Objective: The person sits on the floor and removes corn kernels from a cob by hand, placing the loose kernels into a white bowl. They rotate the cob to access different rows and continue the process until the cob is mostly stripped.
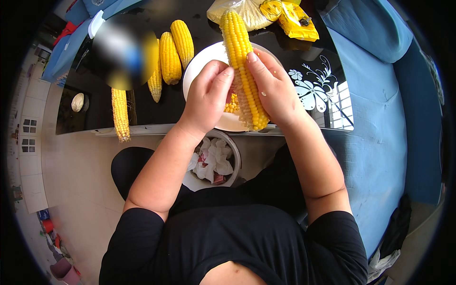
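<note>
An ear of corn (241, 71), yellow and partly stripped of kernels along its left side and lower part, is held upright over a white bowl (195, 65). My right hand (278, 90) is closed around its right side, thumb lying along the kernel rows. My left hand (206, 97) is curled against its left side, with the thumb tip pressed at the stripped strip; its other fingertips are partly hidden. Loose yellow kernels (232, 104) lie in the bowl below. A couple of pale bits cling to my right hand.
On the black glossy table (304, 66) lie several more ears of corn (170, 57), one stripped-looking cob (120, 114) overhanging the front edge. A clear bag (249, 16) and a yellow packet (298, 21) sit at the back. Below stands a bin (232, 142) holding tissues; a blue sofa (370, 118) is at right.
</note>
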{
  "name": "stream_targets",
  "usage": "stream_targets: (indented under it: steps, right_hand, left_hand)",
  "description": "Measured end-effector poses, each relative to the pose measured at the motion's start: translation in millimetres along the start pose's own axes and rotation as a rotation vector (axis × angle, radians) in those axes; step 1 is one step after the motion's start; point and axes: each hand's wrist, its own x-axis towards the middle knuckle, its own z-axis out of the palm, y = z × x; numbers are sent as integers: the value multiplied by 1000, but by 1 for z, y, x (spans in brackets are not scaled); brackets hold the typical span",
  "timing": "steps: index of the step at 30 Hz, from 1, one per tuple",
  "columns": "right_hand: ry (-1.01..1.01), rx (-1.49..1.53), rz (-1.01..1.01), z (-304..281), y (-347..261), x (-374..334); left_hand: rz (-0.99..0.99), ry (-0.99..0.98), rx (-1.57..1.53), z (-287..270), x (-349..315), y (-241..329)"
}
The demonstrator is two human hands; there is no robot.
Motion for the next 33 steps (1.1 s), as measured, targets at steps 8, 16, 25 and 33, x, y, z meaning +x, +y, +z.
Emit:
stream_targets:
  steps: [8,16,25,33]
  right_hand:
    - [-13,-73,-4,3,-3,-3]
    - [-9,-73,3,3,-5,-3]
    - [-16,26,86,-1,-4,-1]
    - [-15,-1,35,4,-2,-3]
  left_hand:
    - [48,44,29,3,1,-6]
    - [0,71,-58,0,2,-6]
    - [22,25,-13,-1,0,-3]
    - [34,71,1,2,2,0]
